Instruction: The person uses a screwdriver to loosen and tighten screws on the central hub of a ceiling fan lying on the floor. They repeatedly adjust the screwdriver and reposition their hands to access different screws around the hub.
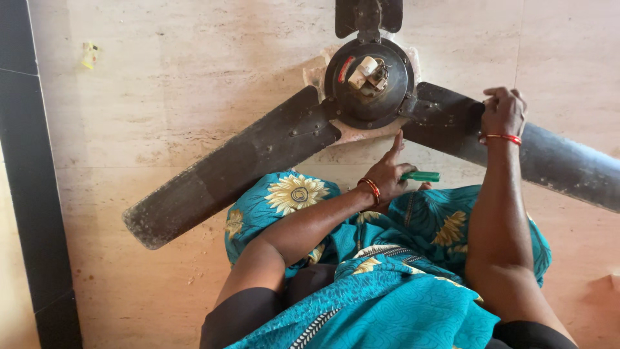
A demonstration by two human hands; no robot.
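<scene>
A dusty black ceiling fan (368,90) lies on the beige stone floor, its round motor hub showing a white capacitor and wires. My left hand (389,173) holds a green-handled screwdriver (421,176) just below the hub, with the forefinger stretched toward the hub's rim. Farther right, my right hand (503,112) rests closed on the right blade (555,161) near its bracket. Both wrists carry red and gold bangles. My lap is covered by teal cloth with yellow flowers.
The long left blade (226,171) reaches down-left across the floor. A third blade stub (368,16) points away at the top edge. A small yellow scrap (89,55) lies at upper left. A black floor band (29,181) runs along the left.
</scene>
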